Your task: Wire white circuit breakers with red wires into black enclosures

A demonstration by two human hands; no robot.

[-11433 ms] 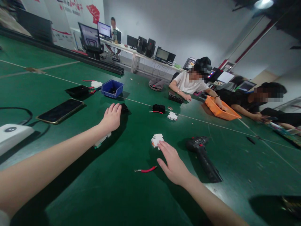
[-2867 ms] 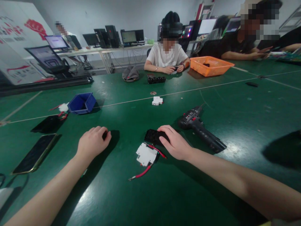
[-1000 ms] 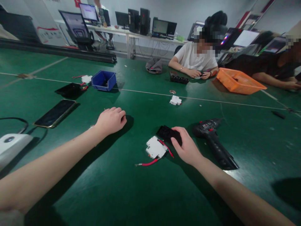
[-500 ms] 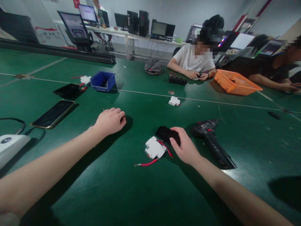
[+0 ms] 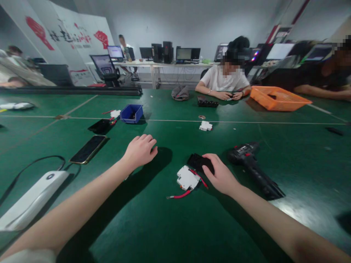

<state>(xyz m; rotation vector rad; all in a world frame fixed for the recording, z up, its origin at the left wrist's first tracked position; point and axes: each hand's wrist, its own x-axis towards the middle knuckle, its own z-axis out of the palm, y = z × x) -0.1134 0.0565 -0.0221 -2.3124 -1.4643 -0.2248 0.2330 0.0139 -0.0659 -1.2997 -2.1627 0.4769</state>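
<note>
My right hand point(image 5: 221, 175) has its thumb and fingers around one end of a black plastic case point(image 5: 197, 163) that lies on the table. Just in front of that case is a white circuit breaker point(image 5: 188, 178) with red wire leads, one ending in a bare metal tip. My left hand point(image 5: 141, 150) is held over the table to the left, its fingers curled in; whatever they may hold is hidden. A black cordless screwdriver point(image 5: 253, 168) lies to the right of my right hand.
Farther back stand a blue bin point(image 5: 132, 114), another white breaker point(image 5: 206, 126) and an orange basket point(image 5: 277, 98). At left lie a phone point(image 5: 88, 149), a black tray point(image 5: 99, 126) and a white corded device point(image 5: 34, 201). A co-worker point(image 5: 225, 82) sits across the green table.
The camera view has tilted up and shifted left, so the scene sits lower and farther right. My left thumb shows more clearly; my right hand keeps its hold on the case.
</note>
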